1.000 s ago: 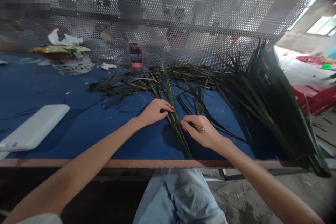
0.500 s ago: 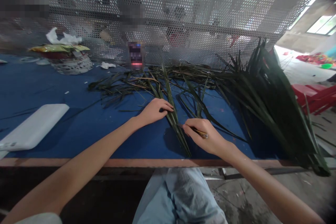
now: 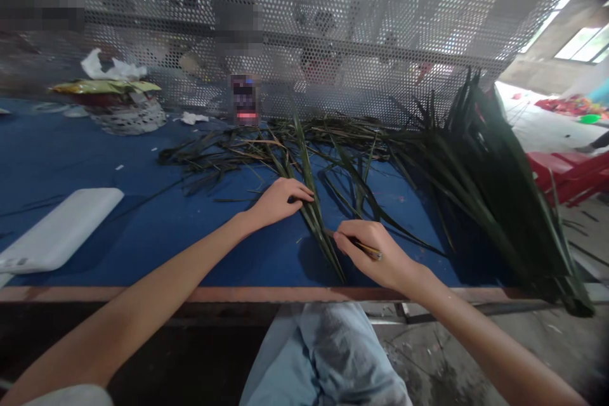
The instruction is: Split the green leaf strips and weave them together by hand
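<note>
1. Workroom, head view: grey perforated metal screen (image 3: 304, 13) behind a blue-topped counter (image 3: 162, 222) with a reddish-brown front edge.
2. Head view, leaf: long, narrow, pointed green leaf (image 3: 324, 247), flat on the counter between the hands. Long axis runs front to back, slightly slanted: near tip rightward by the front edge, far part leftward into the heap of loose dark-green leaf strips (image 3: 333, 131).
3. Left hand (image 3: 280, 200): touching, comes in from the leaf's left side. Fingers close together, slightly bent, fingertips pressed on it partway along.
4. Right hand (image 3: 378, 238): just beside the leaf, on its right, nearer the near tip than the left hand is. Fingers curled, pinching a slim tool with a yellow-brown handle (image 3: 367, 248); tool points left at the leaf's right edge. Cannot tell if it touches.
5. Surroundings: big sheaf of broad dark-green leaves (image 3: 504, 190) well right; white flat rectangular device (image 3: 66, 225) well left.
</note>
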{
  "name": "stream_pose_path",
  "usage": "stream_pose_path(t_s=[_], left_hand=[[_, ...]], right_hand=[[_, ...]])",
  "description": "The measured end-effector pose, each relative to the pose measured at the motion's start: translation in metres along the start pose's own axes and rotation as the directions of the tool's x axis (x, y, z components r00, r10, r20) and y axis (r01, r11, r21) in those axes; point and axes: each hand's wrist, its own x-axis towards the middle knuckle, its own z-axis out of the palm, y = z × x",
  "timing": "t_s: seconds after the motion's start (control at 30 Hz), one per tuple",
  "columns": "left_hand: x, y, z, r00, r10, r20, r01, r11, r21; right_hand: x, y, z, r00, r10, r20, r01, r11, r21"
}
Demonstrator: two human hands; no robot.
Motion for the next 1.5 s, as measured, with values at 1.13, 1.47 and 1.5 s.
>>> stream_pose_path(t_s=[1.13,1.47,1.5], left_hand=[[0.0,-0.002,0.003,0.998,0.048,-0.032,-0.05,0.997,-0.066],[0.001,-0.002,0.002,0.999,0.041,-0.023,-0.043,0.996,-0.076],[0.001,-0.002,0.002,0.999,0.04,-0.021,-0.042,0.996,-0.077]], right_hand=[[-0.035,-0.013,-0.004,0.999,0.009,0.039,-0.011,0.998,0.056],[-0.046,-0.019,-0.005,0.999,0.0,0.046,-0.003,0.997,0.079],[-0.048,-0.02,-0.006,0.999,0.001,0.049,-0.005,0.997,0.08]])
